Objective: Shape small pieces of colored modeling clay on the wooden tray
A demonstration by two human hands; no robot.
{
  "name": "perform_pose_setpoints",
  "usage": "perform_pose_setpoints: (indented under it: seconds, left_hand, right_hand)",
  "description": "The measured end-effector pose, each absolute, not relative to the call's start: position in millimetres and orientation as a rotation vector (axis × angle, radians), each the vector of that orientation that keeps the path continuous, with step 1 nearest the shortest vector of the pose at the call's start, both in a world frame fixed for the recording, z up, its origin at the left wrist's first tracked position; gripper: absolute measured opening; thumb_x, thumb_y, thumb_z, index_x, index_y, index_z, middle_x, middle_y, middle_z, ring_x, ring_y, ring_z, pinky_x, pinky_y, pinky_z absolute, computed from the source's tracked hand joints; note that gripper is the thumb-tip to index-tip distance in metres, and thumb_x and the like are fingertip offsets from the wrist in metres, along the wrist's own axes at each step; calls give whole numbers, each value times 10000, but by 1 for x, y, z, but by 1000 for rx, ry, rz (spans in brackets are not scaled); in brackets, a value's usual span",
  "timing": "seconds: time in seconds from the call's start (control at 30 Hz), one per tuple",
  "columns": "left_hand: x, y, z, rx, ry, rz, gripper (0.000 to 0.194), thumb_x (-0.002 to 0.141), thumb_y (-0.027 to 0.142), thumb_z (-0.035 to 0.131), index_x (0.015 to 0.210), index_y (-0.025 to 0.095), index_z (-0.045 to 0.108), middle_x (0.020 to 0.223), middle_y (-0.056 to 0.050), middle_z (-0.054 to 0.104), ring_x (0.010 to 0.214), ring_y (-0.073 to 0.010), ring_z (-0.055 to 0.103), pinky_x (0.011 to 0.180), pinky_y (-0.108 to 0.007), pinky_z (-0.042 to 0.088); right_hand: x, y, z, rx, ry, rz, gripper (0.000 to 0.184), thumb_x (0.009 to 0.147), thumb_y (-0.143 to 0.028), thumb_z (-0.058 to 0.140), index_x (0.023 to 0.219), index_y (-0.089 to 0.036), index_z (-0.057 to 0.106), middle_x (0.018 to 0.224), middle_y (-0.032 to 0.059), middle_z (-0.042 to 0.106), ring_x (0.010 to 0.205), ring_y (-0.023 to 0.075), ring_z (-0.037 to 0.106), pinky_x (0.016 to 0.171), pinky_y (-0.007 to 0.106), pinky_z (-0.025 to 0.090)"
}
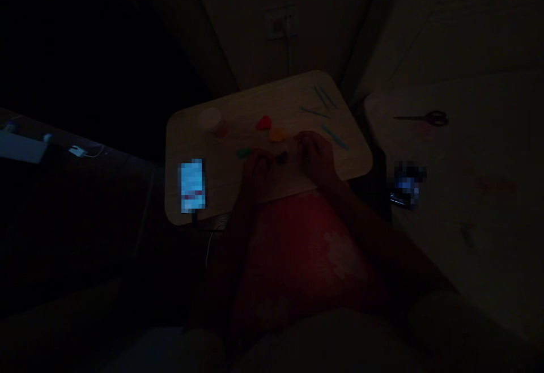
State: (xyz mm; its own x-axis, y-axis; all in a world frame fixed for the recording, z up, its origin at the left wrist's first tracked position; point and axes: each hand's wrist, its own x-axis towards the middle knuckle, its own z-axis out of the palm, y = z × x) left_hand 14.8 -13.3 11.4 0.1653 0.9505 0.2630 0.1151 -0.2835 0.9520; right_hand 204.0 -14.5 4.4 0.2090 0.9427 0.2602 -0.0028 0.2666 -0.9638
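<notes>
The scene is very dark. My left hand (256, 168) is over the front of the small wooden table (221, 180), fingers bent together, beside a dark lump (281, 157) on the tabletop. What those fingers hold, if anything, is too dim to see. Right of the lump, my right hand (315, 155) has its fingertips pinched together, their contents also unclear. A green piece (243, 152) lies just past my left hand. Farther back sit an orange flattened piece (278, 135) and a red piece (264, 123), all looking soft like modelling clay.
A pale tub (211, 121) stands at the back left, a lit phone (192, 186) at the front left. Several thin bluish sticks (325, 98) and a thicker one (335, 136) lie at right. Scissors (437, 118) and a dark device (407, 186) rest on the surface beyond.
</notes>
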Motion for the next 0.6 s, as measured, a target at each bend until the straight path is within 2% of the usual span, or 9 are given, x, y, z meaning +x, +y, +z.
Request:
perform_pose_setpoints:
  seconds: [0.13, 0.27, 0.33, 0.4, 0.47, 0.53, 0.6]
  left_hand:
    - [12, -12, 8, 1615, 1080, 1243, 275, 988, 448, 479, 842, 233, 571, 854, -50, 620, 823, -203, 588, 795, -363, 503]
    - [11, -11, 10, 1813, 1147, 1218, 310, 1011, 425, 463, 801, 233, 584, 872, -58, 595, 882, -226, 587, 876, -405, 500]
    - [14, -12, 10, 1916, 1225, 1211, 301, 1017, 459, 479, 870, 231, 610, 939, -69, 595, 948, -236, 587, 929, -421, 493]
    - [19, -13, 7, 2024, 1324, 1174, 304, 976, 521, 567, 1033, 228, 628, 1076, -93, 589, 1054, -253, 580, 1000, -444, 476]
    - [22, -14, 3, 2096, 1433, 1115, 445, 906, 572, 662, 1172, 219, 611, 1179, -125, 566, 1156, -288, 551, 1058, -477, 448]
    - [25, -13, -1, 2129, 1525, 1052, 540, 854, 585, 721, 1229, 213, 609, 1221, -142, 532, 1192, -312, 534, 1076, -499, 436]
    - [25, -13, -4, 2149, 1540, 998, 524, 838, 569, 744, 1205, 209, 643, 1210, -145, 514, 1171, -320, 538, 1066, -503, 440]
  right_hand:
    - [206, -12, 1, -1066, -1125, 822, 304, 939, -561, 630, 964, -259, 656, 764, -1, 585, 610, 133, 533, 529, 272, 449]
    - [207, -11, 1, -1052, -1116, 836, 282, 931, -535, 638, 960, -254, 655, 822, 12, 609, 651, 139, 543, 567, 276, 463]
    - [207, -11, 1, -1045, -1134, 834, 253, 949, -502, 615, 984, -257, 670, 829, 13, 616, 667, 144, 554, 590, 281, 473]
    - [208, -11, 1, -1051, -1159, 822, 234, 963, -467, 591, 998, -258, 689, 845, 16, 633, 693, 151, 573, 618, 288, 486]
    - [208, -11, 1, -1069, -1183, 817, 219, 959, -432, 587, 993, -251, 705, 878, 25, 662, 716, 155, 593, 645, 296, 499]
    - [208, -11, 0, -1081, -1223, 808, 184, 931, -386, 616, 972, -239, 719, 935, 39, 698, 765, 163, 621, 705, 311, 520]
    - [208, -11, 0, -1086, -1268, 791, 154, 907, -340, 632, 960, -234, 730, 982, 51, 719, 840, 177, 648, 782, 331, 534]
